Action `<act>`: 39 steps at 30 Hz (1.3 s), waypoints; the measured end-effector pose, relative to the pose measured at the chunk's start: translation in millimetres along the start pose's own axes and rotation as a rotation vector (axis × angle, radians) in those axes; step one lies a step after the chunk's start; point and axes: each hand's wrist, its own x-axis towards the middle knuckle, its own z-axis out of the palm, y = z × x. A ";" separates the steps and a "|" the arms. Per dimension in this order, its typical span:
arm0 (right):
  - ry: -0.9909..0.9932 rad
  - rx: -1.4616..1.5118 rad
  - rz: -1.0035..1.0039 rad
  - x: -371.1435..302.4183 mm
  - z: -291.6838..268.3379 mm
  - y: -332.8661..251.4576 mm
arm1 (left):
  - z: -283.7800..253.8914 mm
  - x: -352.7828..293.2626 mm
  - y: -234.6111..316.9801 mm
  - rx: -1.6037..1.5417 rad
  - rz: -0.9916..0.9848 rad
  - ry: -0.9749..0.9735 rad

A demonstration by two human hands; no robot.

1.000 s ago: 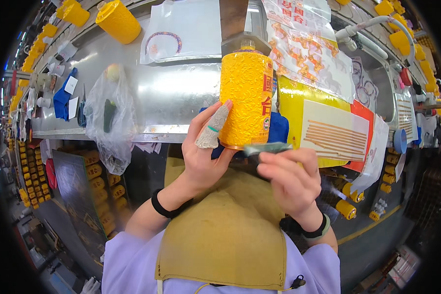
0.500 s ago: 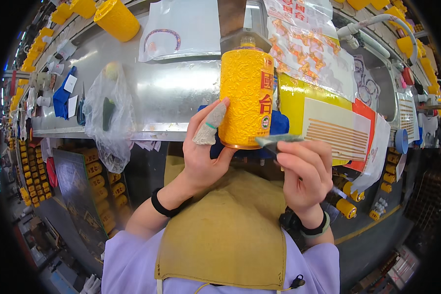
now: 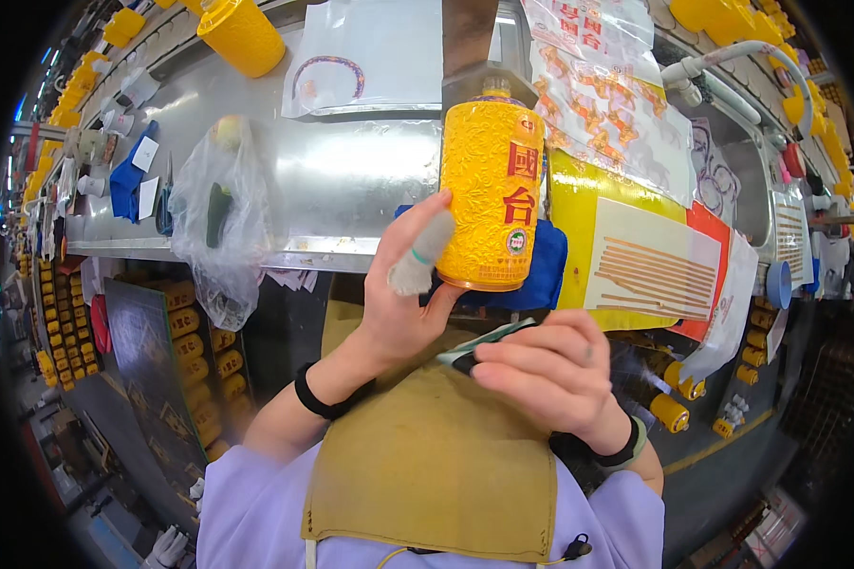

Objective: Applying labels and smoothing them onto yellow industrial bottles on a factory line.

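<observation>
My left hand (image 3: 408,284) is closed round the lower left side of a yellow embossed bottle (image 3: 489,209) with red lettering and a copper-coloured base rim. The bottle stands nearly upright in the air, its capless-looking glass neck at the top. A pale grey fabric finger cover (image 3: 425,254) sits on one finger of that hand. My right hand (image 3: 555,375) pinches a thin, flat grey-green piece (image 3: 489,343) with a black part beneath it; its exact kind cannot be made out. That piece is below the bottle, apart from it, over my tan apron (image 3: 436,455).
A metal worktop (image 3: 323,171) lies ahead. On it are a clear plastic bag (image 3: 218,209), a yellow container (image 3: 242,38), blue cloth (image 3: 548,266), decal sheets (image 3: 607,95) and a card with gold strips (image 3: 655,256). A pipe (image 3: 731,52) curves over a sink at right.
My right hand has drawn the flat piece away from the bottle's base, down and left. The bottle has shifted slightly right and turned, so its lettering faces me more.
</observation>
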 end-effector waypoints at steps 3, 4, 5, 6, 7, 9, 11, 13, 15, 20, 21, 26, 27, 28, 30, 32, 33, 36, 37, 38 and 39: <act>0.257 0.012 0.228 -2.8 -2.9 4.6 | -3.1 1.5 3.6 0.316 0.235 -0.025; 0.346 -0.014 0.287 -2.0 -4.1 7.4 | -4.1 2.9 3.4 0.309 0.279 -0.033; 0.415 -0.017 0.336 -0.5 -2.7 11.0 | -5.0 4.5 2.9 0.312 0.314 -0.047; 0.507 -0.023 0.406 1.6 -0.8 13.4 | -5.9 5.5 2.7 0.315 0.351 -0.062; 0.551 0.055 0.504 3.4 1.7 14.0 | -5.0 6.0 2.7 0.299 0.352 -0.021; 0.637 0.213 0.700 6.9 9.5 11.0 | -4.5 5.9 1.7 0.298 0.365 -0.009; 0.469 0.220 0.715 8.9 17.0 6.3 | -2.7 4.0 -0.6 0.294 0.371 0.012; 0.300 0.300 0.783 9.9 21.8 4.9 | -0.5 0.0 -3.8 0.298 0.356 0.031; 0.262 0.150 0.851 10.5 19.8 9.3 | 0.3 -3.8 -9.3 0.221 0.328 0.072; 0.354 0.018 0.968 9.6 10.9 15.6 | 6.4 -12.8 -23.5 0.074 0.250 0.112; 0.389 0.112 0.876 9.6 13.3 11.6 | 6.4 -13.8 -24.6 0.085 0.247 0.107; 0.306 0.267 0.910 2.9 27.0 5.0 | -1.4 -14.0 -22.1 0.218 0.302 0.082; 0.343 0.139 0.908 -0.5 24.9 12.8 | -2.6 -13.4 -20.7 0.293 0.347 0.089; 0.354 0.004 0.946 -4.3 20.2 23.1 | -3.2 -13.4 -18.8 0.366 0.371 0.103; 0.455 0.098 1.010 -15.3 13.4 30.6 | -2.5 -12.3 -15.2 0.483 0.422 0.094; 0.449 0.107 0.948 -24.8 8.7 31.5 | -2.3 -11.0 -10.5 0.569 0.486 0.047; 0.450 0.137 0.959 -27.5 9.1 31.3 | -2.2 -10.5 -7.6 0.566 0.469 0.019; 0.478 0.225 0.925 -28.9 14.9 25.5 | -5.1 -7.1 -1.9 0.567 0.469 -0.116; 0.478 0.244 0.912 -27.5 16.9 24.1 | -5.9 -6.2 -0.9 0.485 0.416 -0.132; 0.480 0.268 0.930 -25.5 18.3 23.9 | -6.7 -5.5 -0.7 0.470 0.415 -0.135; 0.484 0.294 0.933 -23.4 18.9 23.5 | -6.9 -5.0 -1.1 0.449 0.415 -0.135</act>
